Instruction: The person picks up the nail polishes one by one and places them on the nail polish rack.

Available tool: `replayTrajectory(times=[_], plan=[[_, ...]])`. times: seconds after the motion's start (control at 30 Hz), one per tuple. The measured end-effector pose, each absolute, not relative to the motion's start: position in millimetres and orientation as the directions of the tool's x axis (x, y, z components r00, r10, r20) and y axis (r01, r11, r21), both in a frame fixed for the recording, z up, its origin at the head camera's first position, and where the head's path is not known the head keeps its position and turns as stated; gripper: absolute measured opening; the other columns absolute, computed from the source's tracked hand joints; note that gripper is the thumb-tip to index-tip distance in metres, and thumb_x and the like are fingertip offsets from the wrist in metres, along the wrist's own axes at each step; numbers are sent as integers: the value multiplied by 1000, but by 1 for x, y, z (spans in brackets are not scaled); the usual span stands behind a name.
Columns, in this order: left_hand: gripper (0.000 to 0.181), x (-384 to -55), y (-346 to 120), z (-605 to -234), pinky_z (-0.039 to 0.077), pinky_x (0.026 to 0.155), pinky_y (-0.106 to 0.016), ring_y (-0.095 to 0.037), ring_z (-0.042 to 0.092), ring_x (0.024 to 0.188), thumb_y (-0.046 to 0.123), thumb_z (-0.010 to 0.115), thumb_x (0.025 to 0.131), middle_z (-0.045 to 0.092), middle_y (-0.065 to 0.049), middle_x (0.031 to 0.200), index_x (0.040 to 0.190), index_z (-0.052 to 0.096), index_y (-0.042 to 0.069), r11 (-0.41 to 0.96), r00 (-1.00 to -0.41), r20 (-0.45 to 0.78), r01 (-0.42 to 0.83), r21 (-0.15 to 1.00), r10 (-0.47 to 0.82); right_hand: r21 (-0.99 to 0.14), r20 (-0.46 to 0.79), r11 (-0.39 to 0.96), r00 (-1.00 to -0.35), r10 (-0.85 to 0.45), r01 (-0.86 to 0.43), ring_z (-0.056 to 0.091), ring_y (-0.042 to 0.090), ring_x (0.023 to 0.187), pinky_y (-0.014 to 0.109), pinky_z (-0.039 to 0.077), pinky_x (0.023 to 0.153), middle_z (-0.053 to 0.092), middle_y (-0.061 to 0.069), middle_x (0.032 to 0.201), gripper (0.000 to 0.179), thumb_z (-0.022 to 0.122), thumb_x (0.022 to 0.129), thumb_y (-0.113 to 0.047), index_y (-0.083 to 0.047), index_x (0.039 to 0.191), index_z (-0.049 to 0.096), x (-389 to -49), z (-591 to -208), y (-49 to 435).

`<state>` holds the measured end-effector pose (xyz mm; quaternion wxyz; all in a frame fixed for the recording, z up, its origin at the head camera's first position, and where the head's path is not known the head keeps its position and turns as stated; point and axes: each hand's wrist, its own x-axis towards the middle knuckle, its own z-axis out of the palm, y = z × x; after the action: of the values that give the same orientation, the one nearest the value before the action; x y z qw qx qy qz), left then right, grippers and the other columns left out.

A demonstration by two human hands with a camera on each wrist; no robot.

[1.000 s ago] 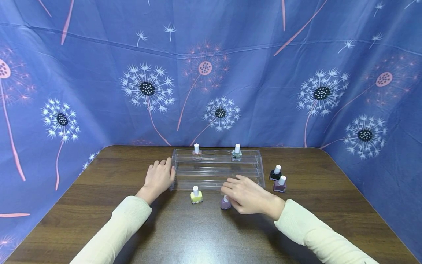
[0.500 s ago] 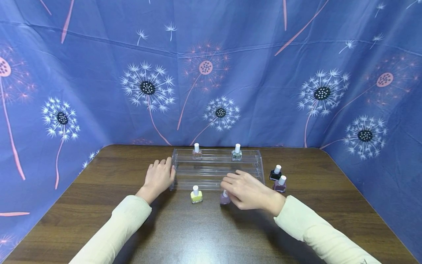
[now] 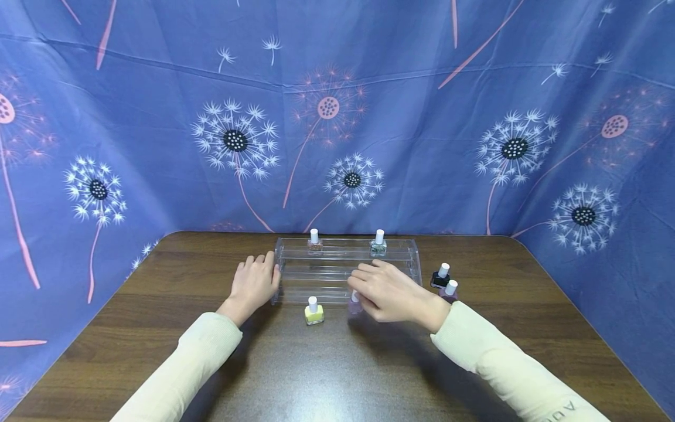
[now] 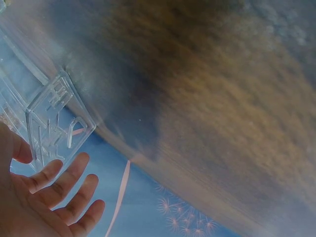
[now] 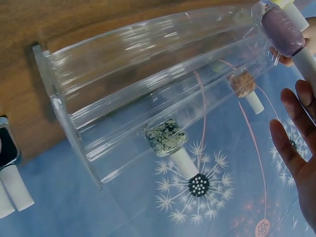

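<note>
My right hand (image 3: pixel 390 291) pinches the white cap of a mauve nail polish bottle (image 5: pixel 282 32), which hangs over the front of a clear acrylic rack (image 5: pixel 143 94). At the left end of the rack, my left hand (image 3: pixel 254 284) holds the side panel (image 4: pixel 59 123) between thumb and index finger; its other fingers are spread loosely. On the rack's back tier stand a glittery pink nail polish (image 3: pixel 314 246) and a glittery green one (image 5: pixel 168 138). In front of the rack, a yellow nail polish (image 3: pixel 314 315) stands upright on the table.
To the right of the rack stand a black nail polish (image 3: pixel 440 278) and a dark purple one (image 3: pixel 450 292), partly hidden by my right sleeve. A blue dandelion-print cloth (image 3: pixel 422 176) hangs behind the wooden table (image 3: pixel 184 264) and along its sides.
My right hand has lifted the mauve nail polish off the table and moved it back and slightly left toward the rack. The left hand has stayed on the rack's side.
</note>
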<state>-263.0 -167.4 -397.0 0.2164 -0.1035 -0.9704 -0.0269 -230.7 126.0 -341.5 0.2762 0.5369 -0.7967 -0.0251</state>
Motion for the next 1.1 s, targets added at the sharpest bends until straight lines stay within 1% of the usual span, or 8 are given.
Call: replayTrajectory(times=[0.2,0.5,0.73,0.97,1.1], plan=[[34,-263,-167,-397,46,71,-48,-36,59,85,25,47,90,65,-17,92,112,54,0,977,-884,427,215,6,192,329,414,424,-274,-868,-844,49,10,71,27,40,61,55,-8,77,5,55,79,-17,-15,83,55,-235,-339,120],[33,-264,-168,-398,46,71,-48,-37,59,84,25,46,91,64,-17,91,111,53,0,976,-881,431,217,6,193,322,441,427,-265,-857,-845,50,11,70,27,37,59,55,-7,76,5,56,77,-16,-15,81,54,-247,-335,109],[31,-265,-167,-398,46,69,-48,-36,58,83,25,47,90,64,-16,89,109,54,1,976,-877,440,219,3,195,295,459,447,-285,-841,-844,50,11,70,28,38,60,55,-8,75,3,54,77,-14,-16,80,53,-256,-331,102],[26,-266,-168,-400,45,66,-48,-37,58,79,24,48,89,63,-16,83,99,54,1,975,-866,463,221,13,190,286,461,469,-310,-832,-836,51,11,71,27,40,63,55,-8,74,2,54,78,-15,-16,78,52,-268,-329,94],[25,-266,-168,-400,44,67,-48,-37,57,80,24,48,89,62,-16,83,100,53,2,975,-869,459,220,20,187,280,468,487,-326,-822,-827,50,11,69,26,37,60,52,-8,72,4,53,79,-15,-16,76,50,-274,-327,90]])
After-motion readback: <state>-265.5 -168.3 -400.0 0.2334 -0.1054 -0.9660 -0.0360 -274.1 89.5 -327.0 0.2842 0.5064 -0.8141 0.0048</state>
